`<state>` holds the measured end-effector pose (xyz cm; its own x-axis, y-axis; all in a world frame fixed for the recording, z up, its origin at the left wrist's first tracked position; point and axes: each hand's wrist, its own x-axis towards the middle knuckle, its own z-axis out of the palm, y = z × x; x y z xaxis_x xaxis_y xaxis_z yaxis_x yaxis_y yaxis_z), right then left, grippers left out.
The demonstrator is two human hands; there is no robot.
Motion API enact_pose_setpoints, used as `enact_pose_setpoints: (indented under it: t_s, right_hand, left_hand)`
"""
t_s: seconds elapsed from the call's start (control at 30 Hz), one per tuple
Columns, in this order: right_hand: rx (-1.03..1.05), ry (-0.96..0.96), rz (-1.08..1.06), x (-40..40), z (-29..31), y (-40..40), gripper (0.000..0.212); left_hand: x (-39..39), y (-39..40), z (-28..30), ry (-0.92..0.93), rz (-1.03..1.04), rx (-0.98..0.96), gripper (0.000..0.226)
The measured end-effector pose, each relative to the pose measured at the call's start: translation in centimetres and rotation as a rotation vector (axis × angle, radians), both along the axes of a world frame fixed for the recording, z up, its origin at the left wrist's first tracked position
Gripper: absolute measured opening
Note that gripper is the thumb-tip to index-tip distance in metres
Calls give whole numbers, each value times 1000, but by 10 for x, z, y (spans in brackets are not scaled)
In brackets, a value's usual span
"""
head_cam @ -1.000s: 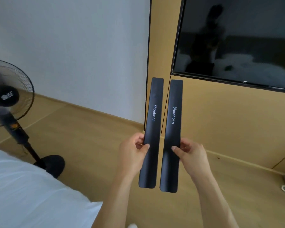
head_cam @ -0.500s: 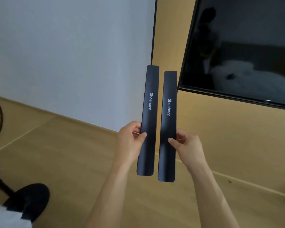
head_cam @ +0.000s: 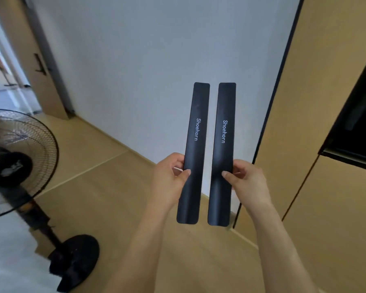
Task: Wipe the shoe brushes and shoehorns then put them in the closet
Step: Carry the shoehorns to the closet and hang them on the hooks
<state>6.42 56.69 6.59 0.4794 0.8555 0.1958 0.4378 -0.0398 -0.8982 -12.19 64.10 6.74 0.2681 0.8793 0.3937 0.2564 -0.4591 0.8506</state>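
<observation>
I hold two long black shoehorns upright and side by side in front of me, each printed "Shoehorn". My left hand (head_cam: 169, 180) pinches the left shoehorn (head_cam: 195, 127) below its middle, thumb on the front. My right hand (head_cam: 248, 182) pinches the right shoehorn (head_cam: 225, 127) the same way. A narrow gap separates the two. No brush, cloth or closet interior is in view.
A black standing fan (head_cam: 15, 163) with a round base (head_cam: 76, 259) stands at the left on the wooden floor. A white wall (head_cam: 156, 60) lies ahead, with an open doorway (head_cam: 2, 77) at far left. Tan wood panels (head_cam: 325, 102) and a dark screen (head_cam: 361, 123) fill the right.
My view has swung left: the dark screen slid to the right edge, and the fan and a doorway came into sight. Both hands keep the same hold on the shoehorns.
</observation>
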Motion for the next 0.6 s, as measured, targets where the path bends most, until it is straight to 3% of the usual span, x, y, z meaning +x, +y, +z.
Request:
enact_pose_setpoints:
  t_s: [0.23, 0.33, 0.6]
  right_hand:
    - [74, -71, 205, 41, 47, 177, 21]
    - [113, -115, 276, 48, 74, 244, 11]
    - [205, -120, 460, 17, 117, 400, 15]
  left_hand:
    - [30, 141, 44, 24, 173, 52, 25]
    - [33, 196, 67, 48, 215, 89, 25]
    - [-7, 317, 119, 61, 284, 112, 26]
